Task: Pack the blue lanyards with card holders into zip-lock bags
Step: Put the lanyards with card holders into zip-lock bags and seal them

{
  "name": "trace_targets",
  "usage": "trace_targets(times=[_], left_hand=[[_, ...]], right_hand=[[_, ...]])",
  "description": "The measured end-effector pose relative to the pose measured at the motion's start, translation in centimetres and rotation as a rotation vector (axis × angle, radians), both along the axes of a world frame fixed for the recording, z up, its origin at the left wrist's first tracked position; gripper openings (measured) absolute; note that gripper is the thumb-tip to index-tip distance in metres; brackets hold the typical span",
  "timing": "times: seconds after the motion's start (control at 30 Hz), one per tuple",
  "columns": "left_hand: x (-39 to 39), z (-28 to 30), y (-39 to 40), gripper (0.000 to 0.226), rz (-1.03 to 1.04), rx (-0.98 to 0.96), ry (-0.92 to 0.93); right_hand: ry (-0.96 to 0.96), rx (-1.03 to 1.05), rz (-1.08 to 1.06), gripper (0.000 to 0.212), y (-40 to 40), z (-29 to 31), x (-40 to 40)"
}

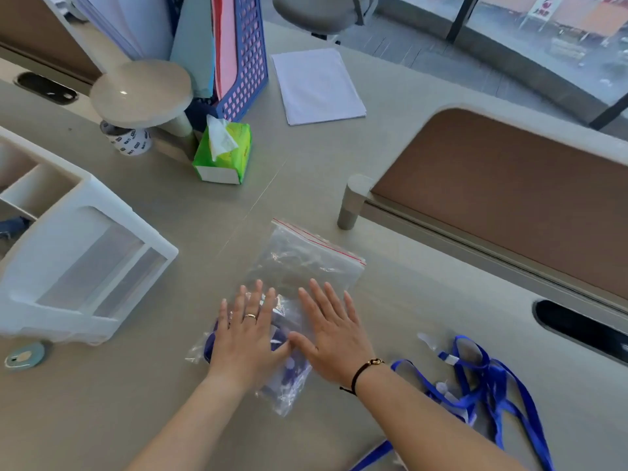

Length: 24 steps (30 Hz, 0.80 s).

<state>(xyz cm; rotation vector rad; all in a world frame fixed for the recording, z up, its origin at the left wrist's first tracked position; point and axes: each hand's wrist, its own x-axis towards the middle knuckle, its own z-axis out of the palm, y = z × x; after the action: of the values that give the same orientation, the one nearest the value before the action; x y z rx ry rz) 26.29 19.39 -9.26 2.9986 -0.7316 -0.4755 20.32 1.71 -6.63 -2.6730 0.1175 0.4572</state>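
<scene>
Two flat hands, left (pixel 246 334) and right (pixel 334 331), fingers spread, are pressed on the light, slippery bag (pixel 295 277), probably best gripped at its red-lined edge.

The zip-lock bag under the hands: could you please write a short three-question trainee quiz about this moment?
1. True or false: both hands lie flat, palms down, on the bag.
2. Which hand wears a ring? A) left hand B) right hand C) neither
3. Fill in: loose lanyards lie on the desk to the person's ____.

Key: 1 true; 2 A; 3 right. The bag's red-lined zip end points away from the person, and blue lanyard shows through the plastic under the hands. The right wrist wears a dark cord bracelet.
</scene>
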Motion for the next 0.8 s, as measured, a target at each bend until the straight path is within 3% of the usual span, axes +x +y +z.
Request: trace_targets(times=[0.13,0.37,0.57,0.8], left_hand=[[-1.8,2.8,-2.3,0.090,-0.010,-0.182,0.015],[-10.4,5.6,-8.5,0.048,-0.187,-0.316,0.131],[-17.9,5.6,-11.8,0.036,-0.105,-0.337,0.370],[-23.4,5.7,-13.0,0.035,-0.101,-0.276,0.405]], right_hand=[[-0.090,0.049,-0.176,0.064,-3.7,2.2,-4.8],[-0.117,0.050,-0.587,0.031,-10.9,3.9,-17.7],[-0.039,0.101,-0.861,0.032,-14.1,4.4,-27.7],[0.135,0.211,-0.938,0.032,-13.8,4.7,-33.5]])
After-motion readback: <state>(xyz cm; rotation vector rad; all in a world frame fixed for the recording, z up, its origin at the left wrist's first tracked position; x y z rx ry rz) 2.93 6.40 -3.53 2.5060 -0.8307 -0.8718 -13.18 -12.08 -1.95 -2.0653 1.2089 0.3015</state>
